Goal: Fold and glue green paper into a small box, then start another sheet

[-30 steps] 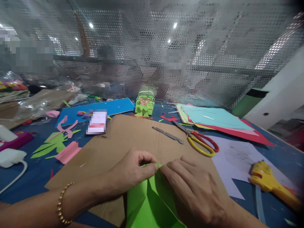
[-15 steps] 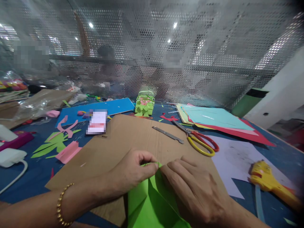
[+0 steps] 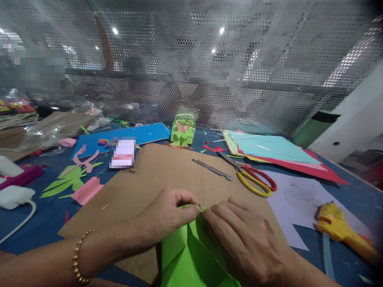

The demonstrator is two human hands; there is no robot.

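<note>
Green paper [image 3: 187,255] — pinched by left hand [image 3: 176,209], right hand [image 3: 242,235] touching.

The left grip [image 3: 176,209] pinches the top of a folded green paper [image 3: 191,263] between thumb and finger; the right grip [image 3: 245,235] curls against its right side, thumb hidden. Beyond, a metal blade [image 3: 212,169] lies on cardboard [image 3: 161,171], near scissors [image 3: 257,190] with red and yellow handles. A yellow glue gun [image 3: 335,224] lies at the right; a green basket [image 3: 182,138] stands far back on the blue bench [image 3: 42,227].
</note>
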